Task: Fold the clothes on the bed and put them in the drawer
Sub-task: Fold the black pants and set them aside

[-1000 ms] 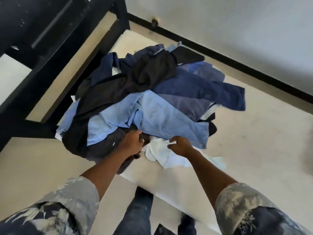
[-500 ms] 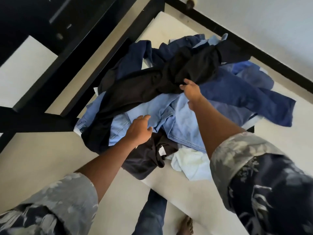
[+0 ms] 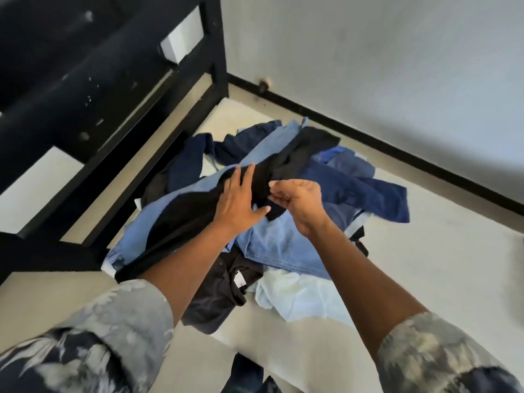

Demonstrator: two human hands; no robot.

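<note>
A heap of clothes lies on the white bed [image 3: 425, 265]. On top is a long black garment [image 3: 181, 219], draped over light blue jeans [image 3: 272, 239]. My left hand [image 3: 241, 202] rests flat on the black garment with straight fingers. My right hand [image 3: 297, 199] pinches an edge of that black garment just right of the left hand. A dark blue garment [image 3: 368, 191] lies at the right of the heap. A dark grey shirt [image 3: 221, 290] and a white cloth [image 3: 300, 296] lie at the near edge.
A black bed frame [image 3: 113, 109] with rails rises at the left. The grey wall [image 3: 397, 66] and its black skirting [image 3: 397, 148] run behind the bed. My legs [image 3: 246, 375] stand at the bed's near edge.
Both hands came together on the black garment at the top of the heap. The right hand pulled back from its far part and now pinches its edge; the left moved up from the jeans.
</note>
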